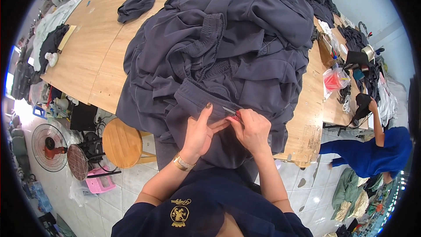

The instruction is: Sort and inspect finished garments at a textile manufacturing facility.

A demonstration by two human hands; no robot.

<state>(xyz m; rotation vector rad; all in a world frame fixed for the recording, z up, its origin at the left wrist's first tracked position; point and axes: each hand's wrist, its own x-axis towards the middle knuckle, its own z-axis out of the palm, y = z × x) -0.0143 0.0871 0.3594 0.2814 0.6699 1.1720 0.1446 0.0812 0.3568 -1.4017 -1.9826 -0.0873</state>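
A big heap of dark grey garments [263,13] with gathered elastic waistbands lies before me and hangs over the table's near edge. My right hand [253,131] is closed around small red-handled snips [229,111]; their thin metal blade points left over one waistband [197,96], and most of the handle is hidden in my fingers. Beside it, my left hand [201,134] has its thumb raised against the cloth and its fingers stretched toward the right hand, thumb and fingers apart. A gold-coloured band circles the left wrist.
The wooden table [105,61] carries a small dark cloth piece [138,4]. A round stool [122,143] and a fan [49,147] stand at left. At right are a red-filled plastic cup [335,79] and a person in blue [372,153] reaching to a side table.
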